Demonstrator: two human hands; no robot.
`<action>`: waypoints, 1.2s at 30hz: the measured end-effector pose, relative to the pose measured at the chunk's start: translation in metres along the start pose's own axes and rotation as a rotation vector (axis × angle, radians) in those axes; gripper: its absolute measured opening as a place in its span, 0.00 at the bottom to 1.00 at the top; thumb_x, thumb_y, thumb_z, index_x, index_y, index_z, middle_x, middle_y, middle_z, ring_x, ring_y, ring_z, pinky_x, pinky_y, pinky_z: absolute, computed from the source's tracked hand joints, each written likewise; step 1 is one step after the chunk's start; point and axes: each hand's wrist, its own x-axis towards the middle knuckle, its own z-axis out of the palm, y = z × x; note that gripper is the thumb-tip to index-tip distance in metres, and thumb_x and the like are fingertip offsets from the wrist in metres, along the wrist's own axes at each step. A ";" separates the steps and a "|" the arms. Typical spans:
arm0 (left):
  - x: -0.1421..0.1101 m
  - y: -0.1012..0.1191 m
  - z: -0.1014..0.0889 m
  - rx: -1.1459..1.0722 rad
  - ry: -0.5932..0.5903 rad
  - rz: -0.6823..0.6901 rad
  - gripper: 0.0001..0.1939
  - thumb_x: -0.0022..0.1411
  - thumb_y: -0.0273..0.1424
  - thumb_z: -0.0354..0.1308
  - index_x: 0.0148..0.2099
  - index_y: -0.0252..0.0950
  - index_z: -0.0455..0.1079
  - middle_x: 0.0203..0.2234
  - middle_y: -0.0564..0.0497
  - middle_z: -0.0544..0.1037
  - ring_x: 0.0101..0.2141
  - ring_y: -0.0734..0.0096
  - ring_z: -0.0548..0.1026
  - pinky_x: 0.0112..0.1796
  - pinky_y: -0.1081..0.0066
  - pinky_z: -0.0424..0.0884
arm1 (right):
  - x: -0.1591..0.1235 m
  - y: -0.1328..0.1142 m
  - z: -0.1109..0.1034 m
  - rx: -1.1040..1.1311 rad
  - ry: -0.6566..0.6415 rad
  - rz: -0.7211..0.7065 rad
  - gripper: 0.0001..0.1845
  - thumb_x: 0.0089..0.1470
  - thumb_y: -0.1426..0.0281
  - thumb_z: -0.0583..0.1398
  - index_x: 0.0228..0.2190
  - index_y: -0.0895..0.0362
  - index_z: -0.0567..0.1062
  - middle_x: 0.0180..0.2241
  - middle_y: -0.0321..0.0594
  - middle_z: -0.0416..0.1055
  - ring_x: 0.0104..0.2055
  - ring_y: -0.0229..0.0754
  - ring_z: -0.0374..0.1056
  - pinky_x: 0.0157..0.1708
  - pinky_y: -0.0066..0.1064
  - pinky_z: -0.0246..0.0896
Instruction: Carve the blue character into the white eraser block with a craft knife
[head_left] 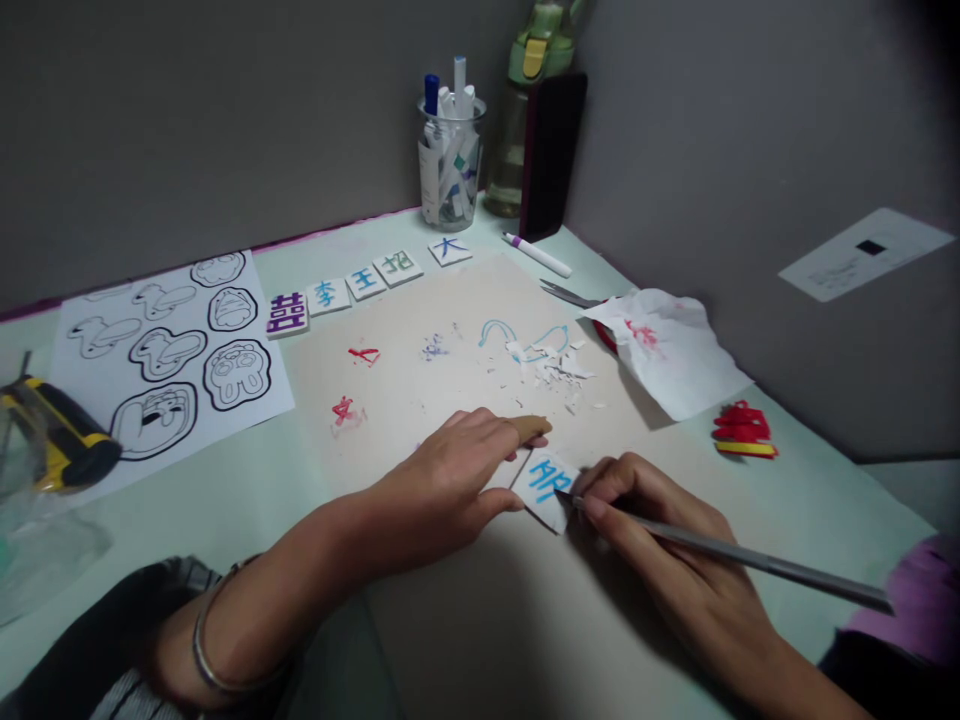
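A small white square tile [541, 478] with a blue handwritten character lies on the beige board [480, 620]. My left hand [457, 475] grips it from the left, with the thumb at its near edge and the fingers at its far corner. A tan cover is on one fingertip. My right hand [660, 520] holds a slim grey craft knife [772, 565] like a pen. Its dark tip meets the tile's surface beside the blue strokes. White shavings [559, 370] are scattered on the board beyond the tile.
Several lettered tiles [326, 295] line the board's far edge. A cup of markers [450, 165], a bottle [510, 150] and a dark upright phone-like slab [553, 155] stand behind. Scissors [570, 295], crumpled paper [675, 350], red scraps [742, 430] and a printed sheet [172, 360] lie around.
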 end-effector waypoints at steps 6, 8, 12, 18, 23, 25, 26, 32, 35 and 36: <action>-0.001 0.000 0.005 0.052 0.036 0.011 0.30 0.65 0.29 0.67 0.64 0.34 0.59 0.51 0.43 0.74 0.50 0.57 0.71 0.53 0.58 0.66 | -0.005 -0.001 0.002 -0.005 0.004 -0.006 0.12 0.68 0.65 0.55 0.30 0.52 0.69 0.31 0.36 0.72 0.35 0.41 0.68 0.32 0.32 0.61; -0.001 0.000 0.007 0.078 0.055 0.018 0.30 0.65 0.31 0.67 0.63 0.34 0.60 0.50 0.42 0.74 0.50 0.55 0.71 0.52 0.57 0.67 | -0.007 -0.001 0.003 -0.001 -0.020 -0.005 0.12 0.68 0.64 0.55 0.31 0.52 0.68 0.31 0.37 0.72 0.35 0.42 0.68 0.32 0.32 0.61; 0.000 -0.003 0.009 0.085 0.059 0.025 0.31 0.63 0.33 0.69 0.63 0.34 0.60 0.50 0.42 0.73 0.50 0.54 0.71 0.52 0.56 0.67 | -0.008 0.000 0.004 0.014 -0.066 -0.008 0.12 0.69 0.64 0.54 0.31 0.52 0.68 0.32 0.37 0.71 0.35 0.41 0.67 0.32 0.32 0.61; 0.003 -0.004 0.003 0.017 0.019 -0.005 0.41 0.57 0.35 0.74 0.67 0.37 0.58 0.50 0.43 0.75 0.50 0.55 0.72 0.53 0.56 0.68 | -0.005 0.001 0.005 0.090 -0.003 -0.069 0.12 0.67 0.66 0.56 0.29 0.52 0.68 0.28 0.34 0.69 0.30 0.39 0.65 0.30 0.31 0.60; 0.002 0.001 -0.002 -0.082 0.032 0.000 0.35 0.63 0.28 0.68 0.68 0.42 0.59 0.52 0.46 0.76 0.52 0.58 0.72 0.55 0.58 0.67 | -0.003 -0.002 0.002 0.141 0.191 -0.041 0.11 0.65 0.64 0.60 0.29 0.52 0.73 0.27 0.34 0.73 0.29 0.38 0.68 0.27 0.28 0.62; 0.001 0.003 0.000 -0.101 0.037 0.008 0.31 0.66 0.24 0.63 0.67 0.43 0.60 0.49 0.49 0.79 0.50 0.60 0.72 0.55 0.59 0.66 | -0.002 -0.003 0.001 0.097 0.308 -0.022 0.08 0.65 0.63 0.60 0.36 0.51 0.77 0.28 0.36 0.76 0.28 0.39 0.71 0.27 0.28 0.65; 0.001 0.004 0.001 -0.100 0.042 0.015 0.30 0.66 0.22 0.62 0.67 0.43 0.61 0.47 0.51 0.80 0.49 0.61 0.72 0.55 0.60 0.66 | -0.001 -0.004 0.001 0.077 0.345 -0.030 0.08 0.66 0.63 0.59 0.39 0.50 0.78 0.28 0.36 0.78 0.28 0.39 0.72 0.28 0.29 0.67; 0.002 0.006 0.010 -0.047 0.064 0.037 0.23 0.66 0.19 0.59 0.61 0.42 0.69 0.42 0.53 0.81 0.44 0.64 0.72 0.50 0.64 0.67 | 0.006 0.005 -0.003 -0.167 0.254 -0.210 0.17 0.60 0.59 0.65 0.50 0.48 0.76 0.42 0.42 0.80 0.41 0.47 0.77 0.38 0.36 0.76; 0.003 0.005 0.012 0.001 0.097 0.081 0.17 0.68 0.21 0.58 0.57 0.39 0.70 0.40 0.51 0.80 0.42 0.63 0.71 0.47 0.63 0.69 | 0.008 0.014 -0.004 -0.321 0.119 -0.359 0.33 0.56 0.60 0.69 0.61 0.47 0.69 0.48 0.46 0.77 0.48 0.54 0.74 0.42 0.43 0.75; 0.003 0.005 0.013 0.019 0.106 0.103 0.14 0.69 0.22 0.57 0.55 0.38 0.71 0.39 0.50 0.80 0.41 0.63 0.71 0.46 0.63 0.69 | 0.009 0.017 -0.004 -0.370 0.102 -0.407 0.35 0.57 0.62 0.69 0.62 0.47 0.66 0.49 0.47 0.77 0.50 0.55 0.73 0.44 0.46 0.74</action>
